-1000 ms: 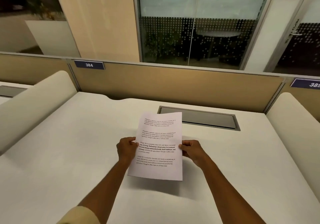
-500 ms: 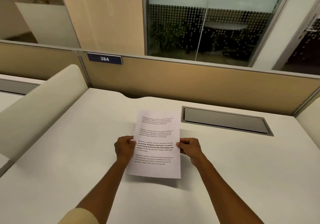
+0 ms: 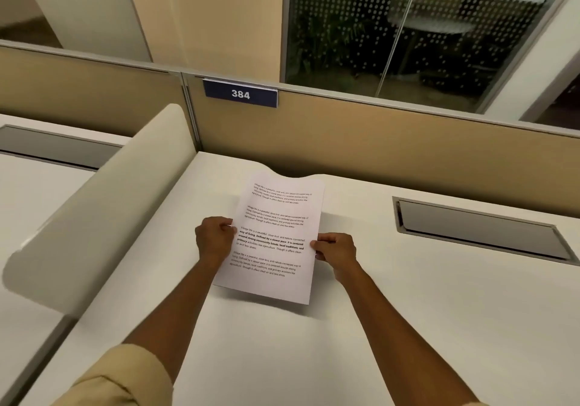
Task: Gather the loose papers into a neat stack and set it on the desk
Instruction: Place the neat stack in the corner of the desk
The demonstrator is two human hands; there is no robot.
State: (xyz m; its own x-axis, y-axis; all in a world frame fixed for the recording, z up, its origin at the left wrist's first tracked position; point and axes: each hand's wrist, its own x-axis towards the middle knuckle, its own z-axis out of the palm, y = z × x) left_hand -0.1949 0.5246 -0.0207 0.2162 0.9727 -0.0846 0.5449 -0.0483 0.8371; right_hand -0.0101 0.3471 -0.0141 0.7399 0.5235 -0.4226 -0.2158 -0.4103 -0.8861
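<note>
A stack of white printed papers (image 3: 276, 214) is held between both hands just above the white desk (image 3: 408, 311), its near edge lifted and casting a shadow. My left hand (image 3: 214, 237) grips the stack's left edge at mid-height. My right hand (image 3: 337, 248) grips the right edge, thumb on top. The sheets look squared together, so I cannot tell how many there are. The stack sits a little left of the desk's middle, tilted slightly clockwise.
A grey recessed cable hatch (image 3: 480, 230) lies in the desk at the right. A rounded cream side divider (image 3: 103, 204) rises on the left. A tan back partition (image 3: 376, 142) with a blue "384" plate (image 3: 240, 93) closes the far edge.
The view has swung to the left, so the hatch and partition shifted right in the frame. The papers stay gripped in both hands and have turned slightly clockwise, low over the desk.
</note>
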